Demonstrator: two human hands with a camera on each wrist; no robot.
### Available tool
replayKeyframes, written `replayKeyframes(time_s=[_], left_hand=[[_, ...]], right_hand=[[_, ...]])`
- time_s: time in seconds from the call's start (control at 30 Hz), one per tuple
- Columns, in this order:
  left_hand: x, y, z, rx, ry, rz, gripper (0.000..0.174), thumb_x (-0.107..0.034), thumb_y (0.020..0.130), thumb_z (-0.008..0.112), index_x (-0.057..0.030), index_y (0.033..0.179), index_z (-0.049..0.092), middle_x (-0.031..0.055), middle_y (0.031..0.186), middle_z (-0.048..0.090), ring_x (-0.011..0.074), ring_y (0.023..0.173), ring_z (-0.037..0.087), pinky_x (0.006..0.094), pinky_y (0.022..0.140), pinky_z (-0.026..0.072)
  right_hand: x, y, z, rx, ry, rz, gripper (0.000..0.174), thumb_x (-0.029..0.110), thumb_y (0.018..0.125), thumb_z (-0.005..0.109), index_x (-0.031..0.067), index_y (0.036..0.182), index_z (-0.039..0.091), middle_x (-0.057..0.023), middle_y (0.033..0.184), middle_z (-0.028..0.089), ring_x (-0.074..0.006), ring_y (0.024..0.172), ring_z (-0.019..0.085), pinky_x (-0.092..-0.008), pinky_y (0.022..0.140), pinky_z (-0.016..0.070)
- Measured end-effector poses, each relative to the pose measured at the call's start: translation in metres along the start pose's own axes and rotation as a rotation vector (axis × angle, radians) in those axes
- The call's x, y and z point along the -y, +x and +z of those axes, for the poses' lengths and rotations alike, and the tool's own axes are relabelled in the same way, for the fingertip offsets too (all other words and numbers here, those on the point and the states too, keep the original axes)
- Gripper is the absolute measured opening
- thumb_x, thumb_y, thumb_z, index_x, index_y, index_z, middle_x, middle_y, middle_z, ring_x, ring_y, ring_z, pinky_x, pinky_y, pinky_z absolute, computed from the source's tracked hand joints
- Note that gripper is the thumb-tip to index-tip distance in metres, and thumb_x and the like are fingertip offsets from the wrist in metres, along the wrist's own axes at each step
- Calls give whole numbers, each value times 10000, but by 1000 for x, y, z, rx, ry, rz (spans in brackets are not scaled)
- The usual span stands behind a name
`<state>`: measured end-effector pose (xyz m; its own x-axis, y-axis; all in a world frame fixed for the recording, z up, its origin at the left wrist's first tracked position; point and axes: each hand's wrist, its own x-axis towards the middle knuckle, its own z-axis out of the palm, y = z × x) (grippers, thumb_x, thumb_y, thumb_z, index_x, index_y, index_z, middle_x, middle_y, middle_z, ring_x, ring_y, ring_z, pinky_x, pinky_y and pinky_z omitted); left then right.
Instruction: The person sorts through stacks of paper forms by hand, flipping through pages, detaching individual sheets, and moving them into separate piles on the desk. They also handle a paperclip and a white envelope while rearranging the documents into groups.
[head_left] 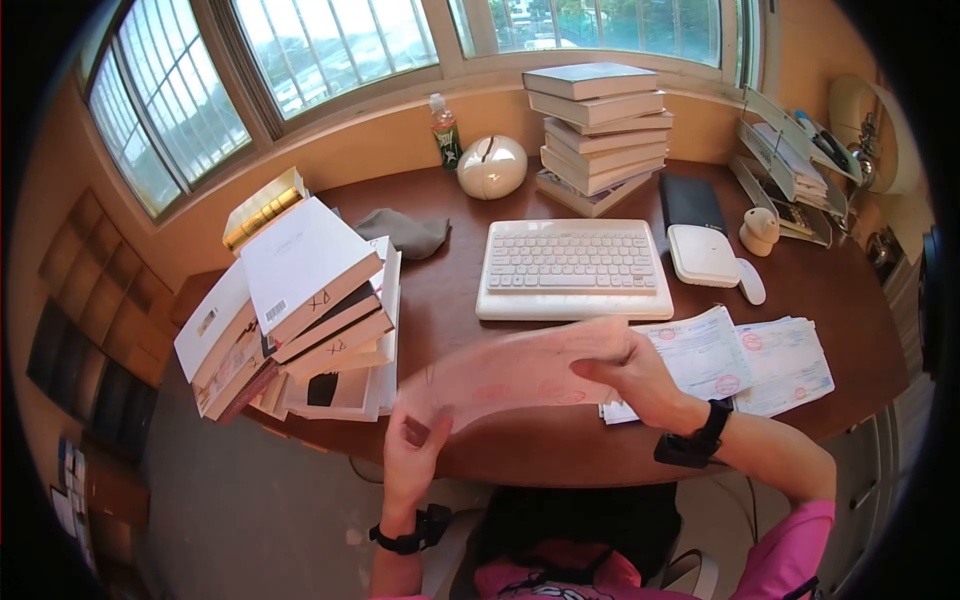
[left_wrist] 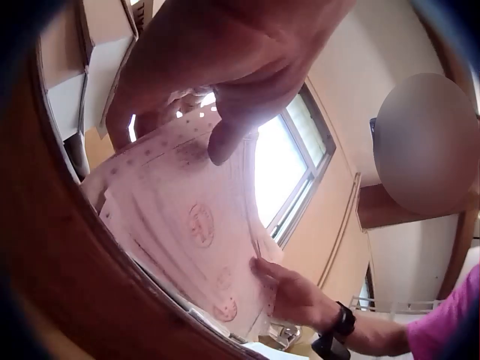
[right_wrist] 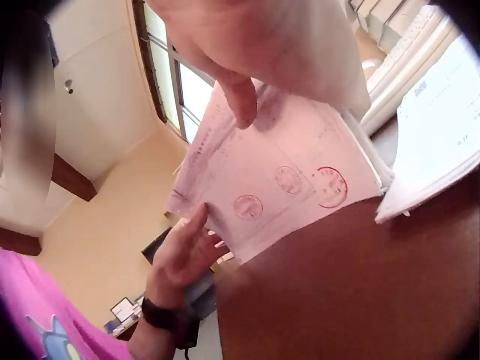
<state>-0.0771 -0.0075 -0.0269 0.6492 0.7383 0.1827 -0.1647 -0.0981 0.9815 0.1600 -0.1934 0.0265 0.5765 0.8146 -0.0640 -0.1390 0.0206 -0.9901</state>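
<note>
A thin pink paper form [head_left: 520, 370] with red round stamps is held up above the desk's front edge. My left hand [head_left: 415, 450] pinches its lower left corner, thumb on top. My right hand [head_left: 630, 378] grips its right end. In the left wrist view the pink paper form [left_wrist: 187, 232] shows from below with my left hand's fingers [left_wrist: 225, 142] on it. In the right wrist view the pink paper form [right_wrist: 285, 176] shows its stamps, with my right hand [right_wrist: 247, 52] above it and my left hand [right_wrist: 184, 255] at its lower corner.
A stack of stamped forms [head_left: 750, 355] lies on the wooden desk [head_left: 850, 300] right of my hands. A white keyboard [head_left: 572, 265] sits behind the paper, with leaning books [head_left: 300, 310] at the left and a book stack [head_left: 600, 130] at the back.
</note>
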Motion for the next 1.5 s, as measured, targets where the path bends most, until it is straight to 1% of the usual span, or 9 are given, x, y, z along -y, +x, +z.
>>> replayKeyframes(time_s=[0.4, 0.53, 0.7, 0.83, 1.07, 1.17, 1.27, 1.3, 1.5], left_hand=[[5, 4, 1, 307, 400, -22, 286, -91, 918, 709, 5, 1179, 644, 61, 1094, 683, 93, 936, 612, 242, 829, 494], [7, 8, -3, 155, 487, 85, 262, -114, 950, 651, -13, 1192, 657, 92, 958, 725, 98, 903, 640, 277, 823, 507], [11, 10, 4, 93, 35, 43, 338, -197, 1013, 588, 65, 1226, 597, 104, 1090, 698, 176, 884, 676, 325, 753, 562], [-4, 14, 11, 126, -180, -330, 306, -192, 1010, 580, 45, 1203, 564, 132, 1050, 686, 224, 806, 708, 352, 552, 621], [13, 3, 21, 361, 70, -358, 284, -26, 950, 566, 60, 1215, 512, 126, 1034, 663, 183, 689, 669, 258, 432, 512], [22, -3, 8, 294, 79, -366, 294, -36, 967, 530, 44, 1248, 493, 129, 1038, 664, 172, 689, 657, 262, 421, 497], [20, -9, 1, 173, 35, -373, 332, -39, 974, 518, 24, 1294, 456, 134, 1062, 659, 176, 695, 662, 261, 405, 488], [-13, -23, 16, 245, 136, -278, 422, -317, 993, 582, 7, 1261, 557, 37, 1006, 643, 111, 712, 561, 247, 554, 435], [39, -4, -4, 70, 66, -289, 371, -48, 978, 512, 6, 1334, 421, 142, 1073, 652, 179, 678, 660, 261, 380, 475]], right_hand=[[-31, 19, -9, 231, 64, 141, 382, 38, 792, 789, -19, 1153, 676, -85, 1079, 702, -164, 967, 643, -288, 912, 500], [-32, 26, -21, 245, -22, 146, 419, 55, 809, 782, -25, 1199, 651, -87, 1137, 689, -165, 1029, 632, -298, 944, 485], [-22, 18, -22, 328, 36, 148, 489, 137, 826, 791, -30, 1251, 617, -93, 1208, 663, -161, 1087, 608, -282, 964, 466], [-23, 12, -27, 260, -62, 118, 526, 174, 841, 778, -56, 1274, 588, -120, 1251, 642, -175, 1079, 610, -278, 987, 449], [-19, -11, -33, 126, -283, 286, 548, 326, 923, 681, -116, 1173, 474, -187, 914, 659, -246, 756, 701, -333, 468, 563], [7, -35, -52, 105, -339, 294, 537, 343, 925, 675, -98, 1167, 486, -182, 882, 674, -246, 703, 696, -339, 535, 573], [31, -70, -118, 49, -930, -101, 467, 325, 902, 701, -22, 1163, 531, -178, 850, 698, -292, 756, 695, -391, 692, 548], [33, -79, -149, -9, -1106, -156, 452, 338, 904, 703, 9, 1170, 543, -133, 854, 700, -269, 739, 687, -357, 698, 539], [37, -159, -273, -274, -1294, -4, 696, 419, 793, 792, 2, 1289, 540, -205, 1262, 587, -342, 1196, 548, -383, 1026, 437]])
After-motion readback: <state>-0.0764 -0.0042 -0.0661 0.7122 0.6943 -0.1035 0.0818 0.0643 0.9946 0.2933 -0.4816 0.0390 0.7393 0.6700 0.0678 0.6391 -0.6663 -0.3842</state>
